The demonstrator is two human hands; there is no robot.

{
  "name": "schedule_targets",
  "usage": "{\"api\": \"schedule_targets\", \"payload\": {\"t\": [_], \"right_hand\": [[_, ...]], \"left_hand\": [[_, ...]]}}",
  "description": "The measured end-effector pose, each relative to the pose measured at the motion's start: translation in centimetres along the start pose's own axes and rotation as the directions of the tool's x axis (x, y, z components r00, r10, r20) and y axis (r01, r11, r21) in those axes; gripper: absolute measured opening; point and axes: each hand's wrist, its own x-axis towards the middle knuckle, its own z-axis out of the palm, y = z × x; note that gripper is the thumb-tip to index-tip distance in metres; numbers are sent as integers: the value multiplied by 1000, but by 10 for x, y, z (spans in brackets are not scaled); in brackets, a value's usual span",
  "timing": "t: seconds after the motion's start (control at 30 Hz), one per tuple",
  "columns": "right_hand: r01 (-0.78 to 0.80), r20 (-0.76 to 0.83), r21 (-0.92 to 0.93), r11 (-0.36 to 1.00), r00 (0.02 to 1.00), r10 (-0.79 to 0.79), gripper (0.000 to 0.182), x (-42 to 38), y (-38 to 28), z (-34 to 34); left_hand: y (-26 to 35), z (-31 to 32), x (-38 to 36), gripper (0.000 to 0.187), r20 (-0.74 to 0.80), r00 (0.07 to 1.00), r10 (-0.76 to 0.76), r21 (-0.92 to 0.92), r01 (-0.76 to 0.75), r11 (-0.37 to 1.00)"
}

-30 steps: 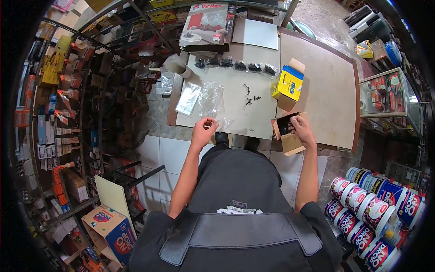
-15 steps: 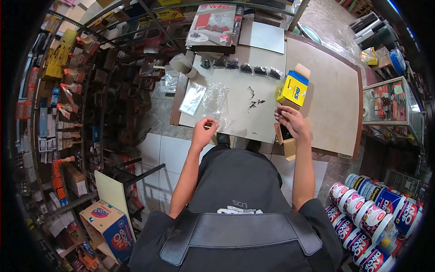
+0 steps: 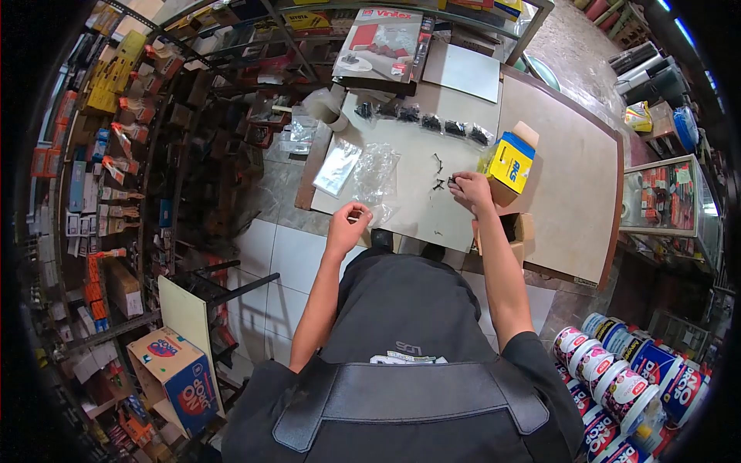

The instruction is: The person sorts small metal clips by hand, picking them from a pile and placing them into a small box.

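Note:
My right hand (image 3: 471,190) is closed in a pinch on small black screws at its fingertips, low over the table. Beside it lie a few loose black screws (image 3: 438,185). My left hand (image 3: 349,230) sits at the table's front edge with its fingers curled together; I cannot tell what is between them. Right by those fingers spreads a crinkled clear plastic bag (image 3: 375,174). A stack of flat clear bags (image 3: 337,168) lies to its left. Under my right forearm stands an open cardboard box (image 3: 519,228) with dark contents.
A yellow and blue box (image 3: 509,166) stands open beyond my right hand. Several filled packets of black screws (image 3: 432,123) line the back of the table (image 3: 567,185). A Vinilex catalogue (image 3: 378,45) lies behind them. Shelves flank the left; paint buckets (image 3: 629,393) are stacked at right.
My right hand has moved left and away from me, from above the cardboard box to the loose screws. My left hand stays curled in place. The view has shifted slightly.

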Motion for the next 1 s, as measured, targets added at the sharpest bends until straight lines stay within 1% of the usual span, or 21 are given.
{"api": "schedule_targets", "payload": {"t": [0.07,0.17,0.23,0.37,0.43,0.47,0.53,0.57,0.63,0.7,0.77,0.8,0.87,0.9,0.93,0.97,1.0], "right_hand": [[14,1,-24,1000,1000,-14,23,1,1,4],[33,-25,-63,997,999,-35,23,-5,-6,11],[-16,-39,-50,999,999,14,23,-8,-9,13],[-29,-10,-37,999,1000,29,26,-10,-11,6],[-64,17,117,991,998,62,28,-17,-13,1],[-64,12,120,991,998,63,28,-21,-14,-3],[-30,13,257,966,1000,27,24,-36,-20,-10],[-30,7,261,965,1000,29,24,-44,-22,-16],[33,40,406,913,998,-54,16,-61,-24,-33],[63,15,428,901,997,-77,13,-77,-20,-53],[90,0,356,930,995,-97,14,-92,-13,-80],[92,-8,359,929,995,-96,14,-94,-5,-97],[77,-66,134,988,995,-68,21,-96,18,-126],[77,-76,138,987,995,-67,21,-104,19,-125],[180,-155,-310,934,959,-236,23,-116,14,-117],[196,-151,-701,686,899,-411,27,-128,10,-108],[126,-181,-759,638,901,-393,26,-145,-1,-93]], "left_hand": [[1,0,-1,14,-11,1000,-12,-25,11,1000],[-4,1,0,17,10,1000,-15,-7,15,1000],[-6,2,1,18,3,1000,-4,17,4,1000],[-8,5,2,18,8,1000,24,11,-24,1000],[-9,6,3,19,12,999,40,20,-40,999],[-9,6,2,19,18,999,40,21,-41,999],[-8,8,3,19,21,999,27,49,-28,998],[-9,8,3,19,29,999,26,51,-27,998],[-9,10,4,19,36,999,23,62,-25,998],[-10,13,6,19,47,999,25,69,-28,997],[-10,16,8,19,58,998,25,74,-29,997],[-10,17,9,19,62,998,33,82,-38,996],[-10,21,11,19,77,996,40,92,-47,995],[-9,22,11,19,80,996,43,92,-50,994],[-9,24,12,19,84,995,46,93,-54,994],[-8,26,13,19,95,994,47,95,-56,994],[-7,27,14,19,109,993,45,99,-56,994]]}}
